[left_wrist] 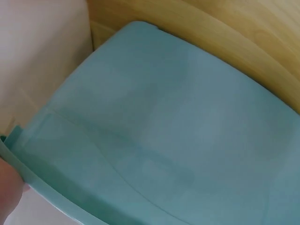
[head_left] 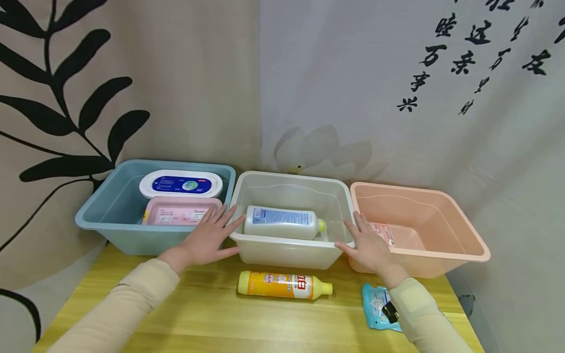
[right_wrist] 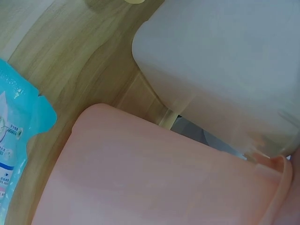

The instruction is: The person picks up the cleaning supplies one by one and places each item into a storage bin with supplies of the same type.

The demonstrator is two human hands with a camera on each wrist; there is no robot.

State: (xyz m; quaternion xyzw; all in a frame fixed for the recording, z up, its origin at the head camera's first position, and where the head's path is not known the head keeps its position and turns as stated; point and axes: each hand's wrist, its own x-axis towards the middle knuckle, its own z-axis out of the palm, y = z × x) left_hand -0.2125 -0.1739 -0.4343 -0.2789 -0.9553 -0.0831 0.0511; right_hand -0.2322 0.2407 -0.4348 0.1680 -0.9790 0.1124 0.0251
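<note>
With fingers spread, my left hand (head_left: 207,240) lies at the neighbouring rims of the blue bin (head_left: 132,227) and the white bin (head_left: 282,255). My right hand (head_left: 371,247), also spread, is at the adjoining rims of the white bin and the peach bin (head_left: 432,253). Neither hand holds anything. A white bottle (head_left: 280,223) with a yellow cap lies on its side in the white bin. Inside the blue bin are a white oval tub (head_left: 181,184) and a pink-lidded box (head_left: 178,212). The left wrist view is filled by the blue bin's wall (left_wrist: 159,117).
A yellow bottle (head_left: 282,285) lies on the wooden table (head_left: 198,314) before the white bin. Near the right forearm is a light-blue soft packet (head_left: 375,306). A pink-and-white packet (head_left: 383,233) shows partly in the peach bin. Printed curtain (head_left: 326,73) hangs behind.
</note>
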